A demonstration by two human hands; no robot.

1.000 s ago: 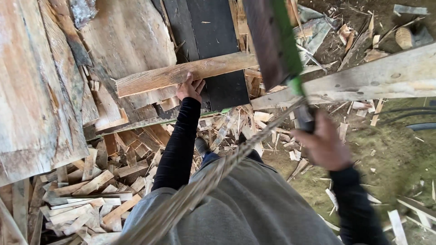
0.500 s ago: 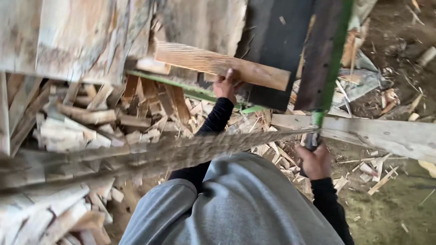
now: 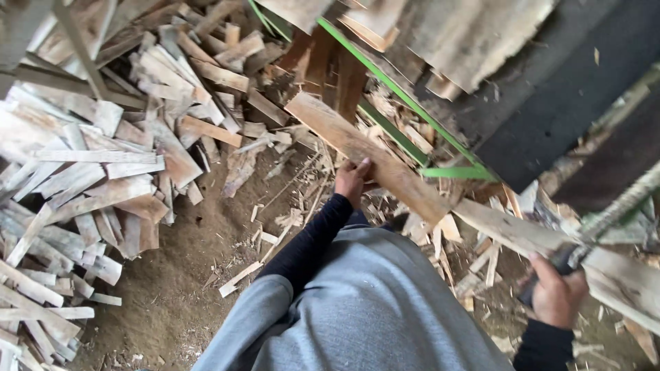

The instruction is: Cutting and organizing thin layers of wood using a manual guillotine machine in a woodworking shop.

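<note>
Closest to the camera, grey trousers [image 3: 371, 309] fill the lower middle, with dark sleeves running out to both hands. The right hand [image 3: 555, 294] sits low at the right edge, its fingers wrapped tight around a dark handle [image 3: 562, 261] (the tool's far end is blurred, so its kind cannot be told). Just beyond that hand lies a long pale plank [image 3: 550, 240], slanting down toward the right edge.

Further out, the left hand [image 3: 352, 180] grips the near edge of a flat wooden board [image 3: 364, 148], fingers curled over its top face. The board runs from upper left to lower right, its lower end resting among splinters just beside the plank.

Bare brown earth [image 3: 185, 275] lies left of the legs, scattered with chips. Beyond it a large heap of split wood pieces [image 3: 103, 158] covers the left side. Farthest off, green metal bars [image 3: 412, 117] edge a dark slab [image 3: 570, 103] at the upper right.
</note>
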